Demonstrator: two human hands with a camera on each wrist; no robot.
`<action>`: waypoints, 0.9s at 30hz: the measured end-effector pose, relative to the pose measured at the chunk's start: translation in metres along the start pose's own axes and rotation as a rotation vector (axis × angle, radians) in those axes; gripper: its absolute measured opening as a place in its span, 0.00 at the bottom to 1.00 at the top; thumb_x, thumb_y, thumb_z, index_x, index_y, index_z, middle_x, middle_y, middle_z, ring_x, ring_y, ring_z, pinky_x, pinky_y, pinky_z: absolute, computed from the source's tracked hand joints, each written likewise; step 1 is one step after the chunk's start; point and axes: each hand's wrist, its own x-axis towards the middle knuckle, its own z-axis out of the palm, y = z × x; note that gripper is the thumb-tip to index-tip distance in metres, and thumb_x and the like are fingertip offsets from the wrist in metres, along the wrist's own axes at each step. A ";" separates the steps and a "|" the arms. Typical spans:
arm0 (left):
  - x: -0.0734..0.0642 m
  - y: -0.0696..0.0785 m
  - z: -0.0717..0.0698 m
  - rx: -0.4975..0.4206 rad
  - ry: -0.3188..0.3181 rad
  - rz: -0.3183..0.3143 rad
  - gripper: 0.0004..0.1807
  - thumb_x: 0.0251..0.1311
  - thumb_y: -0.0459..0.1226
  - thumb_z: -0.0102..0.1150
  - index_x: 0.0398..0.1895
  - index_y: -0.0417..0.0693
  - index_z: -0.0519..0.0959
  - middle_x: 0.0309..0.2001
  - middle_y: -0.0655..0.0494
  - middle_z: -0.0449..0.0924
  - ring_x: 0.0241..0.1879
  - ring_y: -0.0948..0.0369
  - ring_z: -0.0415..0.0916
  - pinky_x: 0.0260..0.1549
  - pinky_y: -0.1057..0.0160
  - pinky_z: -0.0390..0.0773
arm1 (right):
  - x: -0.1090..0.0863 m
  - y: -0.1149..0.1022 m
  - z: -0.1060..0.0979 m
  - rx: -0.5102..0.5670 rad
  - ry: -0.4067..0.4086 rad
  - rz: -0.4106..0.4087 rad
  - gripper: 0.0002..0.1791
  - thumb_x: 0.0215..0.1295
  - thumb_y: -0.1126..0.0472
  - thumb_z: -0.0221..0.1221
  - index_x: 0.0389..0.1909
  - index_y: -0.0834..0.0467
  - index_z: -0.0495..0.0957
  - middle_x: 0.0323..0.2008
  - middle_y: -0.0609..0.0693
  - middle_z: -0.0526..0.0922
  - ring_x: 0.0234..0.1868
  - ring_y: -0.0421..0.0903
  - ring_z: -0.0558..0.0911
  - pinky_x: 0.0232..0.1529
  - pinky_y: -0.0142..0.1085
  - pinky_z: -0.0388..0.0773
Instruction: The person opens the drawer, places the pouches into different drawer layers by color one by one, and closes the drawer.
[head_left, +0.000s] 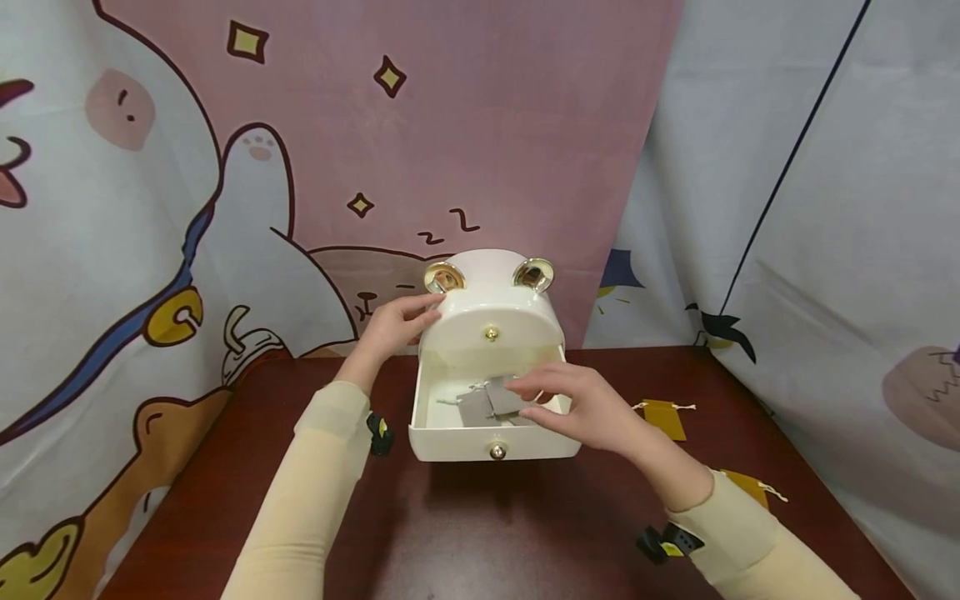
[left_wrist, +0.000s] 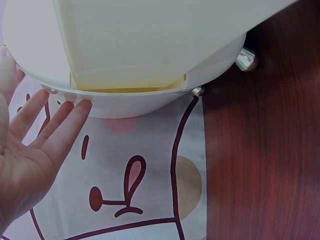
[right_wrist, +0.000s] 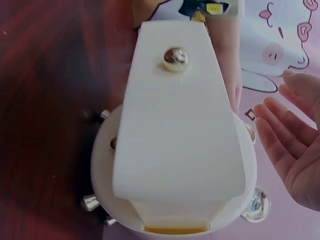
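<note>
A cream-white box (head_left: pixel 491 283) with a rounded top and gold ear-like rings stands at the back of the table. Its lower drawer (head_left: pixel 453 445) is pulled out toward me. Inside lie several small grey drawstring pouches (head_left: pixel 474 408), partly overlapping. My left hand (head_left: pixel 392 330) touches the box's upper left side, and the left wrist view shows its extended fingertips against the edge. Over the drawer's right side hovers my right hand (head_left: pixel 588 406), fingers loosely bent and apart. The right wrist view shows nothing in it. It hides part of the drawer and possibly some pouches.
Two mustard-yellow drawstring pouches, a farther pouch (head_left: pixel 663 419) and a nearer pouch (head_left: pixel 750 487), lie on the dark red table (head_left: pixel 480 542) to the right. My right forearm partly covers the nearer one. A cartoon-print cloth (head_left: pixel 510 125) hangs behind the box.
</note>
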 end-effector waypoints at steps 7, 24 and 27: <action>-0.001 0.000 0.000 0.005 -0.001 0.001 0.24 0.67 0.50 0.61 0.65 0.61 0.77 0.63 0.52 0.75 0.53 0.52 0.79 0.42 0.56 0.85 | -0.014 -0.014 0.011 0.028 -0.020 -0.008 0.23 0.53 0.71 0.72 0.52 0.56 0.84 0.42 0.46 0.85 0.36 0.42 0.83 0.35 0.30 0.83; -0.001 0.001 0.000 0.016 0.010 -0.021 0.23 0.67 0.50 0.61 0.64 0.63 0.78 0.62 0.53 0.75 0.53 0.53 0.78 0.43 0.56 0.85 | -0.045 -0.010 0.059 0.029 0.046 0.030 0.24 0.50 0.73 0.73 0.50 0.59 0.83 0.33 0.45 0.85 0.31 0.35 0.83 0.27 0.22 0.79; -0.001 0.001 0.000 0.015 0.010 -0.021 0.23 0.67 0.49 0.61 0.64 0.62 0.78 0.62 0.53 0.76 0.53 0.54 0.78 0.43 0.55 0.84 | -0.048 -0.005 0.069 0.046 0.070 0.041 0.24 0.50 0.74 0.72 0.50 0.59 0.82 0.33 0.46 0.86 0.30 0.35 0.84 0.27 0.22 0.79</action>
